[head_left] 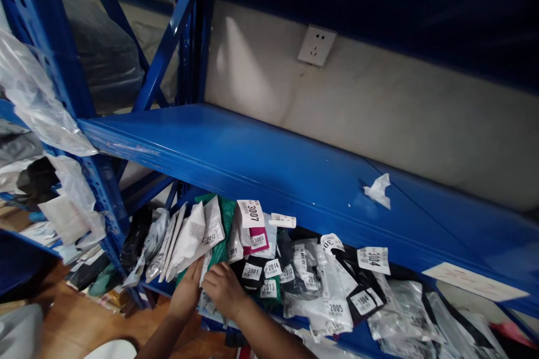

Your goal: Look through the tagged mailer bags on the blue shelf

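Observation:
At the front edge of the lower shelf, my left hand (188, 287) is closed at the lower edge of a white plastic mailer bag (191, 235); its fingertips are partly hidden. Close beside it, my right hand (225, 287) has its fingers curled round the edge of a pale plastic mailer bag (206, 265) between the two hands. A green bag (227, 221) stands just behind them. A white bag with a 2012 label (214, 235) leans next to it. Right of my hands are dark bags with labels such as 3001 (252, 272) and 2013 (268, 289).
A blue shelf board (202, 134) crosses above the row of bags, with a torn white scrap (379, 190) on it. More clear bags (337, 305) fill the right side. A blue upright (50, 28) stands left. Behind is a wall socket (317, 45). A white round object (112, 350) is below.

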A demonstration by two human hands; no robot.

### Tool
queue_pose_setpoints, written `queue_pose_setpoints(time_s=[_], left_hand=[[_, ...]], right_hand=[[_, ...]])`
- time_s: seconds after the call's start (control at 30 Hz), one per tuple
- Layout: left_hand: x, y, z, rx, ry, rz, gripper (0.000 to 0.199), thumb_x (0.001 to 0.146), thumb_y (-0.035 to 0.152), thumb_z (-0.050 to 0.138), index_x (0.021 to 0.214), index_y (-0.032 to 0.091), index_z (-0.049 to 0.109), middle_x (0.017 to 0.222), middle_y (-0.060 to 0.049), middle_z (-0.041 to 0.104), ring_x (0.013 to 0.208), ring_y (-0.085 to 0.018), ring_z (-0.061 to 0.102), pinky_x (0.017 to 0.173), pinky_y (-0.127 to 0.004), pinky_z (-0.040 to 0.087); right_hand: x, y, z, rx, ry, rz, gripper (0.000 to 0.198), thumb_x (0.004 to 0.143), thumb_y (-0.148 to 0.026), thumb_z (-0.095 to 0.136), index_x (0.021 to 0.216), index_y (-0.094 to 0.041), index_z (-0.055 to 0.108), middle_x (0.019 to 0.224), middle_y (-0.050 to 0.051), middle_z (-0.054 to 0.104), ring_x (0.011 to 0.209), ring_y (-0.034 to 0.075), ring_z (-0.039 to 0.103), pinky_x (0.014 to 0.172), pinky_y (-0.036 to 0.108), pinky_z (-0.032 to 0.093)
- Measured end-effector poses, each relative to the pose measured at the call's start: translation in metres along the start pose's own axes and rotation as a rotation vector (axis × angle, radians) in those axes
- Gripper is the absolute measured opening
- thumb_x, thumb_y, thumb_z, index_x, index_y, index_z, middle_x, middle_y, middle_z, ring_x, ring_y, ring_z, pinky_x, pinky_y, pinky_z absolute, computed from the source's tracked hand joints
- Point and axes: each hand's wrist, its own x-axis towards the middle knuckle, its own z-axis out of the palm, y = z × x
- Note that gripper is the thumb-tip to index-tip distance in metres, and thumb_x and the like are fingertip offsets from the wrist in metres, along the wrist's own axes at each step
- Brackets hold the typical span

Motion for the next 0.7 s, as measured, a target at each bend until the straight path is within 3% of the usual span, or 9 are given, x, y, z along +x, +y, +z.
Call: queue_pose_setpoints(time_s=[0.1,0.2,0.33,0.43,0.6,0.7], left_hand=[[0.004,0.001,-0.007,-0.015,-0.065,-0.04,0.055,0.078,0.005,0.03,0.131,0.007,0.045,0.13,-0.017,0.055,0.122,-0.02,0.051,0.102,-0.03,0.044],[0.006,0.004,-0.014,-0.033,-0.125,-0.055,0.055,0.078,0.005,0.031,0.131,0.003,0.043,0.132,-0.018,0.053,0.125,-0.019,0.048,0.105,-0.028,0.04],[0.005,0.003,-0.012,-0.061,-0.155,-0.076,0.057,0.076,0.004,0.032,0.132,0.004,0.043,0.136,-0.018,0.049,0.127,-0.02,0.046,0.105,-0.03,0.04],[0.004,0.0,-0.006,-0.084,-0.117,-0.081,0.057,0.078,0.006,0.034,0.134,0.011,0.042,0.134,-0.016,0.052,0.125,-0.021,0.048,0.105,-0.034,0.04],[0.004,0.001,-0.011,-0.047,-0.086,-0.052,0.068,0.075,-0.002,0.03,0.141,0.016,0.031,0.135,-0.014,0.051,0.125,-0.019,0.047,0.104,-0.034,0.042],[-0.001,0.001,-0.017,-0.012,-0.041,0.028,0.068,0.079,0.004,0.034,0.144,0.015,0.02,0.137,-0.017,0.049,0.127,-0.023,0.046,0.102,-0.036,0.043]], right_hand=[[-0.001,0.008,-0.002,0.05,0.016,-0.128,0.017,0.088,-0.022,0.053,0.072,-0.019,0.056,0.071,-0.004,0.062,0.077,0.013,0.05,0.069,0.028,0.037],[-0.004,0.015,0.001,0.133,0.039,-0.193,0.015,0.09,-0.021,0.049,0.078,-0.021,0.059,0.077,-0.004,0.066,0.079,0.012,0.052,0.072,0.028,0.039],[-0.012,0.014,0.001,0.259,0.063,-0.178,0.012,0.087,-0.02,0.051,0.082,-0.025,0.061,0.081,-0.006,0.069,0.083,0.012,0.055,0.075,0.027,0.043],[-0.019,0.006,-0.012,0.37,0.13,-0.192,0.013,0.086,-0.019,0.051,0.082,-0.026,0.061,0.08,-0.006,0.069,0.087,0.012,0.055,0.078,0.026,0.045],[-0.033,-0.02,-0.053,0.648,0.353,0.01,0.023,0.093,-0.024,0.039,0.089,-0.024,0.061,0.077,0.002,0.066,0.085,0.014,0.057,0.075,0.029,0.05],[-0.048,-0.036,-0.072,0.747,0.629,0.2,0.014,0.09,-0.027,0.046,0.09,-0.025,0.06,0.073,0.002,0.061,0.072,0.014,0.059,0.062,0.026,0.051]])
